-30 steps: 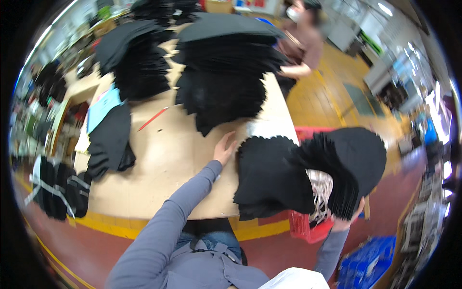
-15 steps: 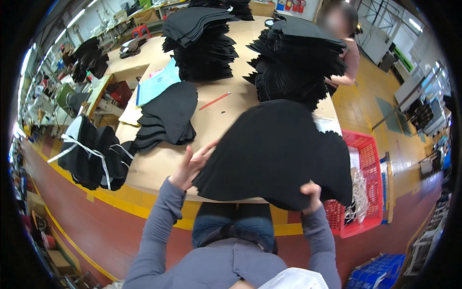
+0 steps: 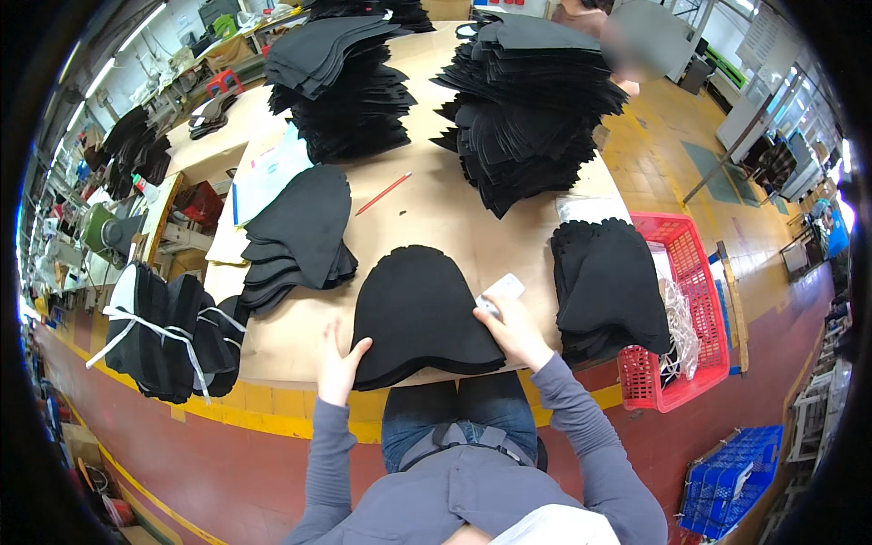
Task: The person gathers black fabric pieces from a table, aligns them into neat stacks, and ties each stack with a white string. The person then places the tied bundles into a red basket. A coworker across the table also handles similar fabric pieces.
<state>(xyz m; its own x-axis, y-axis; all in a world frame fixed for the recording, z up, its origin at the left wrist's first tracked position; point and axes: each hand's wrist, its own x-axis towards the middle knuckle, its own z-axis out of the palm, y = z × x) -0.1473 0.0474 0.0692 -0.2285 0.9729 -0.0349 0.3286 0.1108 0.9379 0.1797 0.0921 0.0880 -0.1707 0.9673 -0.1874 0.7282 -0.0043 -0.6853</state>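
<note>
A neat stack of black fabric pieces (image 3: 425, 318), rounded at the far end and with a curved near edge, lies at the table's front edge between my hands. My left hand (image 3: 340, 363) is open, fingers spread, its thumb against the stack's left side. On the right side, my right hand (image 3: 516, 334) has its fingers drawn together by the stack's edge. A small white card (image 3: 505, 289) sticks out at those fingertips and appears pinched there. Another pile of black pieces (image 3: 609, 291), with a notched far edge, lies to the right of that hand.
Tall black stacks (image 3: 536, 100) stand at the back. Fanned black pieces (image 3: 295, 232), papers (image 3: 272, 177) and a red pencil (image 3: 383, 193) lie on the table (image 3: 418, 204). Tied black bundles (image 3: 168, 336) sit left, a red basket (image 3: 718, 313) right. A person (image 3: 581, 16) stands beyond.
The large black fabric has left my raised hands; a notched pile now lies on the right. My hands have moved to a smaller stack in front, and the white card has come into view.
</note>
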